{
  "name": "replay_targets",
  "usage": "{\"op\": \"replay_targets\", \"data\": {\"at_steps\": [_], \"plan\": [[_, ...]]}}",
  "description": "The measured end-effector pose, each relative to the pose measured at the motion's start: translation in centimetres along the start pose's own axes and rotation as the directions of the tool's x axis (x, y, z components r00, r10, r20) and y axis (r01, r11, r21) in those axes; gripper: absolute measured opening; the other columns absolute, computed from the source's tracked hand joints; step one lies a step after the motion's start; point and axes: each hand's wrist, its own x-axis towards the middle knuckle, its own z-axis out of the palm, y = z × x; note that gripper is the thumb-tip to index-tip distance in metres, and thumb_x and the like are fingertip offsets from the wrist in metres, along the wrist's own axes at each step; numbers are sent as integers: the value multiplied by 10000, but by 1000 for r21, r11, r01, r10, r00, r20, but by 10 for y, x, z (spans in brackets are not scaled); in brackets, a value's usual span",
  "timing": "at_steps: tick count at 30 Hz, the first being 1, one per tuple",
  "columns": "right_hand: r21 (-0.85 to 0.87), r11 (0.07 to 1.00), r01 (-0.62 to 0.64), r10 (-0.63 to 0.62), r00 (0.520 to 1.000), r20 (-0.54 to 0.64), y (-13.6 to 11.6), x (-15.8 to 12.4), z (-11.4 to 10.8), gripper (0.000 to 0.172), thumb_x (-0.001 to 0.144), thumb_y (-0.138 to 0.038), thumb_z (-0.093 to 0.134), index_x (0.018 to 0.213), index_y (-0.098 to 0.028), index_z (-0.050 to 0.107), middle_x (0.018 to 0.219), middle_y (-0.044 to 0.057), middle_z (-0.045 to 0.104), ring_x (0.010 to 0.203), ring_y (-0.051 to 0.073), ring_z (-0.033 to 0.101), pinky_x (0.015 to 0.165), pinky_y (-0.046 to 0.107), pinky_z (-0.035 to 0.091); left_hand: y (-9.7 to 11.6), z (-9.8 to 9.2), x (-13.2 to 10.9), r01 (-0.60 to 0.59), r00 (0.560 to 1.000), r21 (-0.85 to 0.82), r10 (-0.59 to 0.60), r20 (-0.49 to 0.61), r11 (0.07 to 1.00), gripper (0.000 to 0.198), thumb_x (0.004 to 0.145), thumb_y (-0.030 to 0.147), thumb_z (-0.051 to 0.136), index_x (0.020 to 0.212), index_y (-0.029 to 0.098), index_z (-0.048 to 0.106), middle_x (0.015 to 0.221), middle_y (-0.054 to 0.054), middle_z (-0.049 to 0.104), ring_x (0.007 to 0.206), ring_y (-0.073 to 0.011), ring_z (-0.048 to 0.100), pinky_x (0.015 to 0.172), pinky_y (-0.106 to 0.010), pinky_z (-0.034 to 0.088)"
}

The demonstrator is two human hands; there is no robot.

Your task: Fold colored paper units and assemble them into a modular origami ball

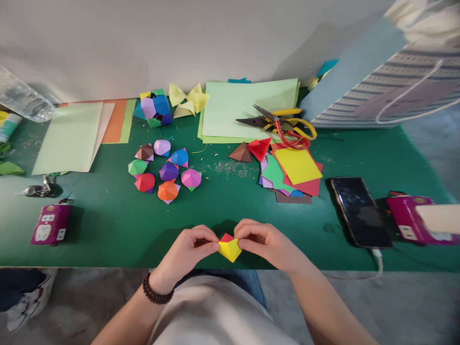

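Left hand [185,251] and right hand [264,244] both closed in a pinch on a folded yellow-and-red paper piece [229,247], held together just above the green table mat [108,235] near edge. Beaded bracelet [158,290] on left wrist. Paper balls [167,190] at 11 o'clock, coloured paper squares [296,165] and scissors [283,125] at 1 o'clock, black phone [359,212] at 3 o'clock.

Scissors [273,120] on pale green paper [237,109]; black smartphone [359,212] beside magenta power strip [408,219].

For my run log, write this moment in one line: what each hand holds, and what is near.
Left hand: holds folded yellow-and-red paper | Right hand: holds same paper | Nearby: paper balls, scissors, phone
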Motion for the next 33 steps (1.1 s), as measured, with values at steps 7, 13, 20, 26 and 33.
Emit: {"op": "replay_targets", "data": {"at_steps": [7,13,20,26,33], "plan": [[-36,999,0,0,1000,-4,-10,6,-1,346,808,-526,698,693,-199,688,755,8,568,639,126,518,574,266,414,7,1,1,138,989,-118,-129,77,983,221,797,359,727,788,144,676,578,13,603,504,-86,532,503,-205,418],[287,942,-171,155,985,77,7,14,6,464,709,-608,754,646,-173,605,495,-84,382,449,57,293,438,220,199,-1,1,8,192,980,-319,-166,106,928,346,687,428,829,733,121,676,563,-1,633,486,-69,540,517,-192,445],[162,948,-275,263,960,94,-2,13,-1,419,762,-580,708,770,-167,636,577,-8,633,408,69,475,387,205,250,10,0,9,157,987,-184,-150,53,970,343,728,454,789,743,127,684,611,-19,667,571,-112,612,603,-236,509],[178,959,-221,209,974,84,-10,15,7,452,767,-622,689,716,-182,596,541,-29,594,423,71,481,408,209,300,12,5,9,91,996,-154,-93,-5,984,360,770,466,743,675,136,633,537,15,591,479,-78,512,507,-205,427],[311,917,-248,245,968,50,-3,14,12,488,736,-646,703,682,-187,547,509,-47,549,398,64,455,384,195,281,6,2,11,157,987,-255,-142,78,954,371,702,459,810,704,124,651,566,3,623,506,-81,540,529,-207,443]]}}
